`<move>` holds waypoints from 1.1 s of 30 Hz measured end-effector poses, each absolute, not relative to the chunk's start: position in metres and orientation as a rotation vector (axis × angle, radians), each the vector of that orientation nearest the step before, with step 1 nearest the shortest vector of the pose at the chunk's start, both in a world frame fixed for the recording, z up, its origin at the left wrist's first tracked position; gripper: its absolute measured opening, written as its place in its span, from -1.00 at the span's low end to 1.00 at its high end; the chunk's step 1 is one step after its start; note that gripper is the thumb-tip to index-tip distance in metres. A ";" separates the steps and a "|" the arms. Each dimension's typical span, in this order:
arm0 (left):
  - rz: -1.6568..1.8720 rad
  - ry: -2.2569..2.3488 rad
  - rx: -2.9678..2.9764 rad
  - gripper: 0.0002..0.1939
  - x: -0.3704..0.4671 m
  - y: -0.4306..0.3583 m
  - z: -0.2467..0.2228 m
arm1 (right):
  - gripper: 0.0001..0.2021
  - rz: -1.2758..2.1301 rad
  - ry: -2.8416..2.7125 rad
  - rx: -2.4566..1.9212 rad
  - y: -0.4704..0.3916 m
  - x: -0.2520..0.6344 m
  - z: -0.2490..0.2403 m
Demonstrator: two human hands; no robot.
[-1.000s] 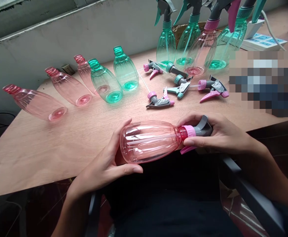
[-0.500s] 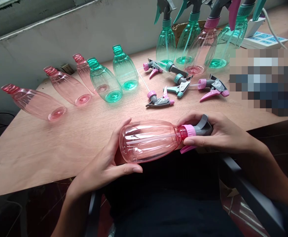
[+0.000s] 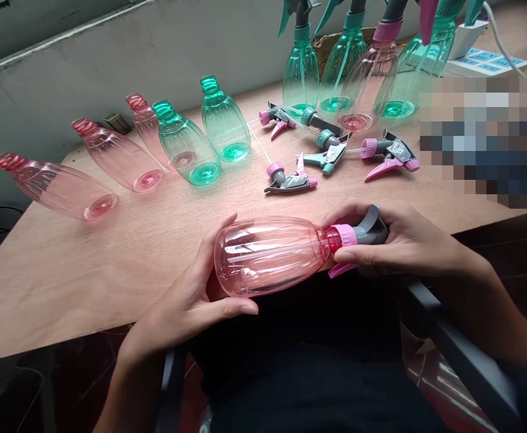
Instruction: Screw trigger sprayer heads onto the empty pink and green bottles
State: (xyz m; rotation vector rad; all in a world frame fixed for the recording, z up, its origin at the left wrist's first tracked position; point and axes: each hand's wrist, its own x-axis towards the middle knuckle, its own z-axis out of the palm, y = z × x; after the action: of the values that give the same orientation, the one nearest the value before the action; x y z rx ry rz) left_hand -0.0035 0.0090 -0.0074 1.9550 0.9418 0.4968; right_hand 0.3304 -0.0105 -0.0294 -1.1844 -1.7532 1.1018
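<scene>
- while the left hand (image 3: 191, 307) cups the pink bottle (image 3: 270, 255) base over the table (image 3: 65, 282) edge, the right hand (image 3: 399, 240) pinches its sprayer head (image 3: 363, 231).
- probably screwing the collar tight; next calls for twisting.

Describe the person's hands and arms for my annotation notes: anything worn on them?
Both are bare: the left hand and right hand show no gloves, rings, watch or bands, and no sleeves cover either forearm as far as the picture reaches. The fingers are slim, with short, plain nails. No markings show.
</scene>
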 end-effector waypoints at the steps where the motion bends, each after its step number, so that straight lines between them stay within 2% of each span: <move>1: 0.501 0.935 1.958 0.09 -0.004 0.009 -0.008 | -0.67 1.096 -1.755 -1.183 -0.010 0.331 -0.030; 33: 0.595 0.811 1.961 0.11 -0.004 0.018 -0.016 | -0.73 1.118 -1.735 -0.991 -0.009 0.330 -0.030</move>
State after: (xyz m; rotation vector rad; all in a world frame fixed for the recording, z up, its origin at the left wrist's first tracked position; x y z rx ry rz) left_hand -0.0036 0.0182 -0.0160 1.9608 0.8114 0.5954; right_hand 0.3303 -0.0087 -0.0298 -0.9909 -1.7347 1.1181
